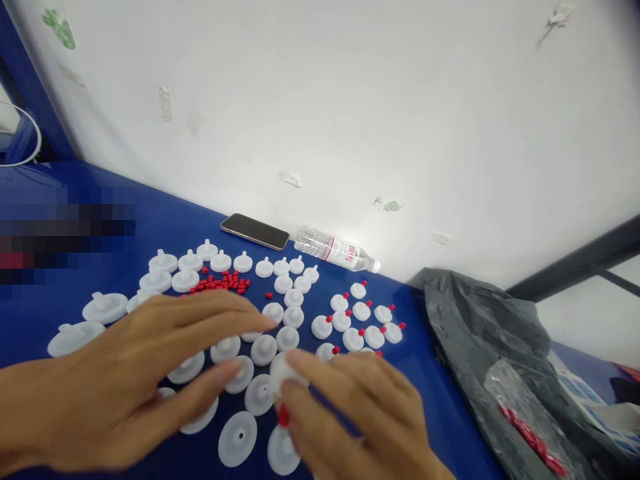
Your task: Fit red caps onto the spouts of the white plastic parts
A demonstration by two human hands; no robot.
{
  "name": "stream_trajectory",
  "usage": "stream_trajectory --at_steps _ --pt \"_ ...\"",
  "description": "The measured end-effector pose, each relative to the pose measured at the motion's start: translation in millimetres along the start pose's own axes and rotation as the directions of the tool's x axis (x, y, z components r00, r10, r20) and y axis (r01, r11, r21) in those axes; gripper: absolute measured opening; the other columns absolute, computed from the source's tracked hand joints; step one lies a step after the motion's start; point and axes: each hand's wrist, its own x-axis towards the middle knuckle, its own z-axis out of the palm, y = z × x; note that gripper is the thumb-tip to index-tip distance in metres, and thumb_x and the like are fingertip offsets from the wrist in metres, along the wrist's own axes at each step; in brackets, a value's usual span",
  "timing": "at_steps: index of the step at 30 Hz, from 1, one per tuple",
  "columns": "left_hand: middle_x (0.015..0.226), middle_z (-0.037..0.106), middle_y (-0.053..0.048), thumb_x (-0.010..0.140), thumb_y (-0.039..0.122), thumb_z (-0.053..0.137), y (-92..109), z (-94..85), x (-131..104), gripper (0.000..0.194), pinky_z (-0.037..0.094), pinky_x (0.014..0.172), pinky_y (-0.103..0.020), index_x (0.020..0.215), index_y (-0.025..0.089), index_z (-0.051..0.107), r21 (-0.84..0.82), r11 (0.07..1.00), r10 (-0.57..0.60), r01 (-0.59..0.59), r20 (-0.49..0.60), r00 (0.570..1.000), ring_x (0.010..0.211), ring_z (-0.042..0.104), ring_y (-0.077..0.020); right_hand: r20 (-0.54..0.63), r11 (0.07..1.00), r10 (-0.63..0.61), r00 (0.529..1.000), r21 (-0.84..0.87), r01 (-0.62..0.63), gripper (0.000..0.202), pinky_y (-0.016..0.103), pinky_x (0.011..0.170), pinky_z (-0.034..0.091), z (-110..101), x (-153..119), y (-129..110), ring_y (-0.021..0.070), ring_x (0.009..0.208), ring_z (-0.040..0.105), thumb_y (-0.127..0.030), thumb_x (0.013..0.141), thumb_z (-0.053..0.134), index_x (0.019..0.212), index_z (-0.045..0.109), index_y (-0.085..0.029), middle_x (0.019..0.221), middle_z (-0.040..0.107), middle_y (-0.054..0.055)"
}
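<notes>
Pinching with the thumb and finger of the right hand (360, 400) a white plastic disc (287, 372), held up over the near part of the blue table (425, 363). Just under the thumb, a red cap (283, 415), seemingly on the stem of that same disc. Too blurry to tell if pushed all the way down. With the left hand (143, 373), hovering low over bare white discs (264, 350), thumb and fingers spread apart, no grip on anything to be seen.

Could drop the held disc, from too loose a pinch. Could lose the red cap too, if sitting crooked or only halfway on. Could bump the bare white discs with the left hand, being so low and close, and knock some about. Could brush the loose red caps (220, 283) past the left hand and make some roll off; see one stray red cap (269, 295) lying apart. Could mix up bare discs and capped discs (353, 339) by sliding one bunch into the other.

On the right, a clear plastic bag (503, 377) with red bits (533, 440) inside, probably more caps, lying on a big dark grey plastic bag (475, 320). No way to see inside the grey one. By the white wall (325, 100), a clear water bottle (335, 248) on its side, white lid on, next to a black-screened phone (255, 231). Hard to tell how much water, if any, in there.
</notes>
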Motion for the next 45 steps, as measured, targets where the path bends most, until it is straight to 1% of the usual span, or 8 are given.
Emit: stream_trajectory --at_steps 3,9,13,24,30,33,40,45 --pt "0.108 0.076 0.006 0.110 0.021 0.049 -15 -6.9 23 0.027 0.056 0.091 -0.024 0.121 0.031 0.072 -0.004 1.000 -0.017 0.016 -0.023 1.000 0.103 0.068 -0.0141 0.130 0.972 0.200 0.971 0.100 -0.214 0.008 0.026 0.059 0.054 -15 13 16 0.0124 0.066 0.068 -0.023 0.105 0.065 0.106 0.072 -0.026 0.085 0.075 -0.001" --pt "0.087 0.072 0.001 0.110 0.023 0.049 -24 -5.6 26 0.026 0.051 0.069 -0.030 0.106 0.025 0.074 0.078 0.997 0.003 -0.011 0.109 0.994 0.081 0.062 -0.0168 0.717 0.763 0.353 0.601 0.151 -0.628 0.011 0.020 0.050 0.043 -39 15 45 0.0089 0.052 0.060 -0.021 0.098 0.072 0.091 0.072 -0.028 0.064 0.065 -0.010" --pt "0.091 0.071 0.000 0.110 0.023 0.049 -20 -2.7 24 0.026 0.051 0.074 -0.030 0.102 0.025 0.073 0.063 0.997 0.028 -0.036 0.120 0.992 0.087 0.063 -0.0187 0.804 0.735 0.336 0.491 0.102 -0.670 0.013 0.019 0.048 0.043 -40 8 54 0.0099 0.054 0.061 -0.016 0.094 0.075 0.088 0.073 -0.028 0.065 0.067 -0.009" --pt "0.095 0.073 -0.001 0.109 0.029 0.052 -27 -3.5 22 0.022 0.055 0.070 -0.030 0.108 0.030 0.074 0.109 0.992 0.050 -0.065 0.138 0.989 0.091 0.066 -0.0215 0.772 0.744 0.254 0.583 0.229 -0.628 0.028 0.015 0.054 0.054 -64 13 51 0.0101 0.062 0.073 -0.028 0.084 0.096 0.103 0.078 -0.038 0.073 0.075 -0.012" --pt "0.100 0.076 -0.002 0.111 0.029 0.049 -37 0.5 27 0.027 0.053 0.070 -0.031 0.112 0.029 0.076 0.111 0.994 -0.003 -0.013 0.139 0.990 0.097 0.066 -0.0221 0.927 0.646 0.096 0.361 0.218 -0.732 0.043 0.010 0.067 0.056 -59 15 40 0.0094 0.074 0.080 0.000 0.073 0.095 0.101 0.084 -0.031 0.085 0.084 -0.008" --pt "0.099 0.076 -0.004 0.112 0.032 0.047 -55 8.5 39 0.031 0.048 0.063 -0.030 0.111 0.027 0.078 0.131 0.991 -0.023 0.005 0.134 0.991 0.096 0.065 -0.0228 0.942 0.651 0.064 0.328 0.209 -0.729 0.034 0.011 0.068 0.054 -50 18 38 0.0085 0.072 0.077 0.003 0.074 0.092 0.088 0.084 -0.027 0.083 0.084 -0.008" --pt "0.104 0.077 -0.004 0.102 0.023 0.066 -72 19.7 77 0.016 0.044 0.069 -0.032 0.111 0.029 0.078 0.160 0.987 -0.043 -0.022 0.392 0.919 0.103 0.067 -0.0252 0.785 0.679 0.134 0.605 0.372 -0.633 0.019 0.014 0.071 0.057 -57 21 43 0.0093 0.085 0.075 -0.015 0.084 0.094 0.091 0.081 -0.028 0.097 0.080 -0.007" --pt "0.101 0.077 -0.001 0.095 0.013 0.074 -74 32.9 87 0.020 0.041 0.068 -0.031 0.106 0.030 0.077 0.172 0.985 -0.075 -0.006 0.458 0.886 0.094 0.072 -0.0233 0.761 0.535 0.240 0.602 0.414 -0.736 0.021 0.015 0.079 0.058 -59 22 40 0.0124 0.115 0.075 -0.011 0.093 0.083 0.099 0.078 -0.030 0.131 0.078 -0.008"
